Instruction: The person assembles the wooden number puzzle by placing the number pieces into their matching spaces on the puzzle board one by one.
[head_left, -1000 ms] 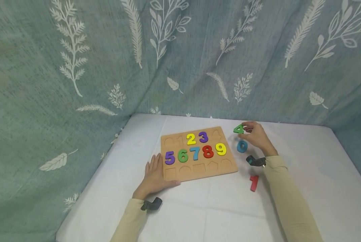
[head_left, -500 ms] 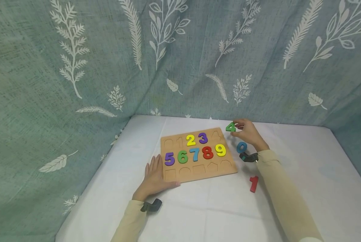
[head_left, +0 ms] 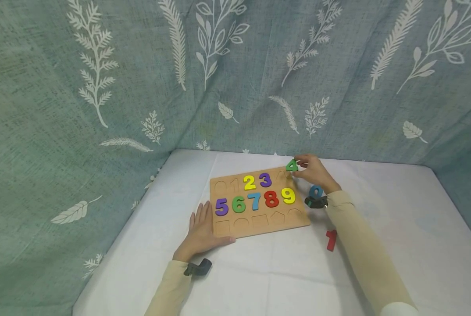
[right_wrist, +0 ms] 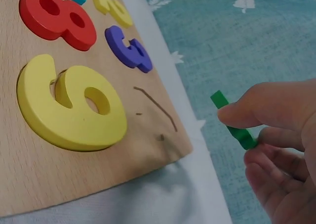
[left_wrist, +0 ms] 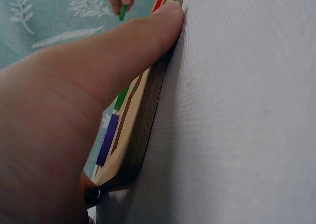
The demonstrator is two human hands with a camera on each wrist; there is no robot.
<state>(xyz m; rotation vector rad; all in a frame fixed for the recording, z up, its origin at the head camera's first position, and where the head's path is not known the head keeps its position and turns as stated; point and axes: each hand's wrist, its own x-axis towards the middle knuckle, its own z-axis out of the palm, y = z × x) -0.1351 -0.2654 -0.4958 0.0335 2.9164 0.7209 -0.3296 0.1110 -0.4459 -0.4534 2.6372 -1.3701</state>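
Observation:
A wooden number puzzle board (head_left: 243,225) lies on the white-covered table, with a purple 5, green 6, blue 7, red 8, yellow 9, yellow 2 and purple 3 seated in it. My left hand (head_left: 200,232) rests along its lower left corner, fingers straight on the left side and thumb along the front edge. Between thumb and fingers my right hand (head_left: 313,171) pinches a green number 4 (head_left: 292,166), held above the board's far right corner. In the right wrist view the green 4 (right_wrist: 240,135) appears edge-on, near the 4-shaped recess (right_wrist: 157,108).
A blue 0 (head_left: 315,191) lies right of the board, partly covered by the right wrist camera (head_left: 316,202). Nearer the front is a red 1 (head_left: 331,240). Patterned green cloth (head_left: 235,79) hangs behind the table.
My right hand has moved left with the green 4, from beyond the board's right side to over its far right corner. The left hand stays in place.

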